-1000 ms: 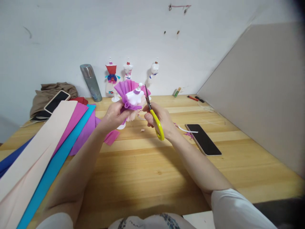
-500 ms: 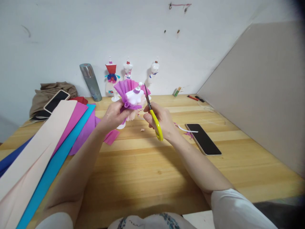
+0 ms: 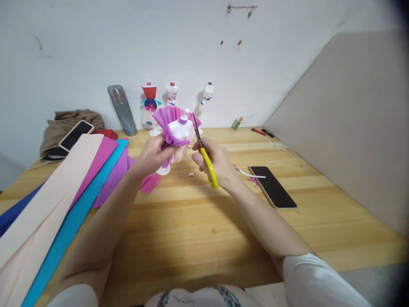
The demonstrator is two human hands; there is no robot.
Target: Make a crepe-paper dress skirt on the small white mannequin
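My left hand [image 3: 153, 154] is closed around a small white dress form [image 3: 179, 129], which tilts toward me. Ruffled purple crepe paper [image 3: 162, 117] fans out behind its shoulders and gathers under my fingers. Pale pink paper hangs below, near a round white base [image 3: 163, 170]. In my right hand [image 3: 217, 161] is a pair of scissors [image 3: 208, 166] with yellow handles, its dark blades pointing up beside the dress form's right side. The blades look closed together and apart from the paper. My left fingertips are partly hidden by the purple paper.
Three dressed mini forms, one in a red top [image 3: 149, 92], stand along the wall. Strips of coloured paper [image 3: 79, 170] spread at left beside a flask [image 3: 122, 110], a propped phone [image 3: 76, 135] and brown cloth [image 3: 70, 123]. Another phone [image 3: 273, 186] lies at right, near a glue stick [image 3: 238, 123].
The dress form has tipped very slightly in my left hand. Scissors and right hand have barely shifted; everything on the table stays put.
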